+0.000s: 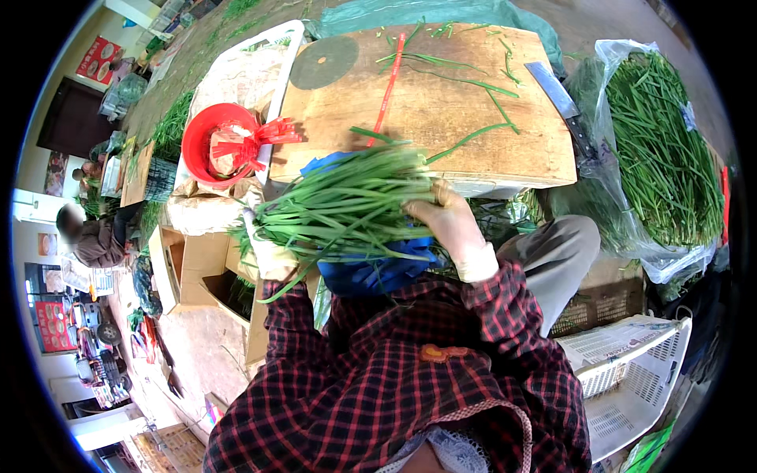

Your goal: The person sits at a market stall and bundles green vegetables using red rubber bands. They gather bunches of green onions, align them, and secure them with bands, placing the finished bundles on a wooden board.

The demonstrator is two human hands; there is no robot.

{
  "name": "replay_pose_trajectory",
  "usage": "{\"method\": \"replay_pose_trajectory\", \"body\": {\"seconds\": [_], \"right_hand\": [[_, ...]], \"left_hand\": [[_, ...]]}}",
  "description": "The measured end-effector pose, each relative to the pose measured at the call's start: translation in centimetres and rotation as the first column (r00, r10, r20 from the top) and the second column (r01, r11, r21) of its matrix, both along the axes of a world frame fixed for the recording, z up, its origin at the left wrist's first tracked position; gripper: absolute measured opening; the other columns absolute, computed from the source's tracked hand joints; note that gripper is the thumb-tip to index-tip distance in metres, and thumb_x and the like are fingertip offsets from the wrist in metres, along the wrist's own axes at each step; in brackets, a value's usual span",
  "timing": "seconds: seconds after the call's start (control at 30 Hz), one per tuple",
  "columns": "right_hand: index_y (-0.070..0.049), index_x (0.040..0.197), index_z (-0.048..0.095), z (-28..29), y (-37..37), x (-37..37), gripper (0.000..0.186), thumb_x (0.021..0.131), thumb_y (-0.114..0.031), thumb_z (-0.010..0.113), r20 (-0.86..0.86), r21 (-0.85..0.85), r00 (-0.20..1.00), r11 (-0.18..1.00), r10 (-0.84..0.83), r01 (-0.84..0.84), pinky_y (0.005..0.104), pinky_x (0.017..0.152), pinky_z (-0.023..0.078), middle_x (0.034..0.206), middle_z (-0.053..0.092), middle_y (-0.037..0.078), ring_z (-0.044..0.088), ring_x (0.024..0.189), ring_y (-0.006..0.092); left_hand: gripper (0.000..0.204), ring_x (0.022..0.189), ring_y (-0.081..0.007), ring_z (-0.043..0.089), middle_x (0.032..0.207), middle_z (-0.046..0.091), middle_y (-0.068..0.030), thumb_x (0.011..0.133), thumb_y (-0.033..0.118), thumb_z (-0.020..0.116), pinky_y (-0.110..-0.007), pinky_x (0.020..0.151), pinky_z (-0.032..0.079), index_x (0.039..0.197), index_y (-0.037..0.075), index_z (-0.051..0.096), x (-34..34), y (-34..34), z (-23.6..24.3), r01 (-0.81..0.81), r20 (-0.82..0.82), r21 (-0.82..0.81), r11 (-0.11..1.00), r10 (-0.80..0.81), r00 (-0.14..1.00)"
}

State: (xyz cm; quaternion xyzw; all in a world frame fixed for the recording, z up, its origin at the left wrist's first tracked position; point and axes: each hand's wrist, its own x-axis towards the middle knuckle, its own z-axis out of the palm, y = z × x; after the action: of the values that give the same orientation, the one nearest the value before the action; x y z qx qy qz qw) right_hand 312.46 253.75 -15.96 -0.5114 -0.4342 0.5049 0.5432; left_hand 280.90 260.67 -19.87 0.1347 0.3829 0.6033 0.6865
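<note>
Across my lap, over blue cloth (378,272), lies a loose bunch of green chives (339,205), long flat leaves running left to right. My left hand (270,251), in a pale glove, grips the left end; leaves cover most of its fingers. At the right end, my gloved right hand (453,225) is closed about the stalks, its fingertips slightly blurred. Just beyond the bunch is a wooden board (441,102) with a red strip (388,91) lying across it. Several loose chive leaves (473,142) are scattered on the board.
A knife (561,102) lies along the board's right edge. Farther right, a clear plastic bag (623,55) holds many chives. A red bucket (193,146) with red ties stands left of the board. Cardboard boxes (189,268) sit lower left, a white crate (631,394) lower right.
</note>
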Motion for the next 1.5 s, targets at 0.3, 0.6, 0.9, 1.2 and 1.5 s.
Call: {"method": "replay_pose_trajectory", "body": {"seconds": [0.3,0.6,0.9,1.2,1.5], "right_hand": [[0.001,0.095,0.062,0.6,-0.8,1.1,0.018,0.082,-0.010,0.058,-0.428,-0.288,0.902,0.937,0.059,-0.198,0.0228,0.078,0.041,0.088,0.062,0.003,0.056,0.085,0.0101],[0.007,0.095,0.060,1.5,-3.1,2.2,0.024,0.079,-0.010,0.063,-0.298,-0.317,0.914,0.875,0.275,-0.367,0.0245,0.079,0.041,0.099,0.057,0.005,0.051,0.090,0.0115],[0.001,0.078,0.059,1.5,-7.0,9.2,0.007,0.074,-0.005,0.060,-0.456,-0.146,0.889,0.989,-0.033,-0.038,0.0319,0.086,0.043,0.110,0.057,0.014,0.054,0.098,0.0202],[-0.006,0.082,0.068,-0.1,-2.7,2.7,0.013,0.072,-0.015,0.069,0.663,0.239,0.723,0.970,-0.193,0.040,0.0365,0.081,0.044,0.086,0.061,0.014,0.056,0.090,0.0301],[-0.008,0.080,0.069,-7.0,-3.8,9.6,0.017,0.076,-0.024,0.066,0.888,-0.112,0.458,0.954,-0.030,0.279,0.0343,0.079,0.047,0.093,0.064,0.010,0.059,0.091,0.0270]], "left_hand": [[0.058,0.103,-0.0305,0.054,0.121,0.053,-0.0147,0.088,0.055,0.042,-0.045,0.089,0.044,0.122,0.010,0.052,1.5,0.9,-1.3,-0.139,-0.013,0.008,0.990,0.139,0.990],[0.042,0.077,-0.0262,0.060,0.086,0.064,-0.0082,0.089,0.050,0.045,-0.040,0.071,0.052,0.095,0.012,0.061,2.7,1.0,-1.4,-0.213,-0.090,-0.117,0.970,0.204,0.975],[0.045,0.089,-0.0282,0.058,0.101,0.062,-0.0103,0.089,0.052,0.044,-0.045,0.080,0.049,0.103,0.012,0.059,-1.3,1.1,-6.1,-0.099,-0.012,-0.031,0.995,0.099,0.995],[0.047,0.088,-0.0279,0.059,0.100,0.063,-0.0106,0.089,0.052,0.043,-0.044,0.079,0.049,0.102,0.011,0.061,2.8,0.0,-1.7,-0.099,-0.045,-0.102,0.990,0.095,0.994],[0.056,0.096,-0.0313,0.056,0.110,0.059,-0.0136,0.088,0.056,0.040,-0.047,0.086,0.045,0.111,0.008,0.057,-3.7,-0.8,-4.5,0.086,0.213,0.018,0.996,-0.088,0.973]]}}
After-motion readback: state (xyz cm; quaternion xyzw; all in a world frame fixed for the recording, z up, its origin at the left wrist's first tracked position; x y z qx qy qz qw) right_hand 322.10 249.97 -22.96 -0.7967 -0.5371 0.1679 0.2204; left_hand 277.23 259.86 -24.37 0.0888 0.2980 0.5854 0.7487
